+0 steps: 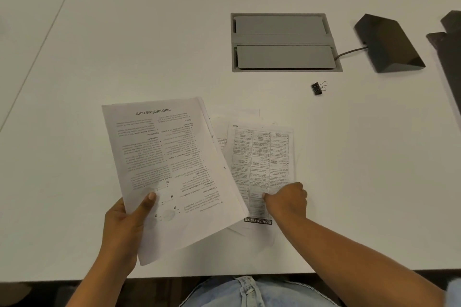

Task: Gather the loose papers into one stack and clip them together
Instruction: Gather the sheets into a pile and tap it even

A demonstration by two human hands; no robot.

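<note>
Papers lie on the table under the right hand's curled fingertips; just beside them, the left hand grips a raised sheaf. The binder clip sits beyond.

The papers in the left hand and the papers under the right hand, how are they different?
The held papers are lifted off the table and tilted in the left hand; the table papers lie flat, pressed by the right hand.
The held top page shows paragraphs of text; the table top page shows a grid of boxes.
The held papers partly overlap the table papers.
Both are white printed sheets, upside down to the camera, not yet clipped.
</note>
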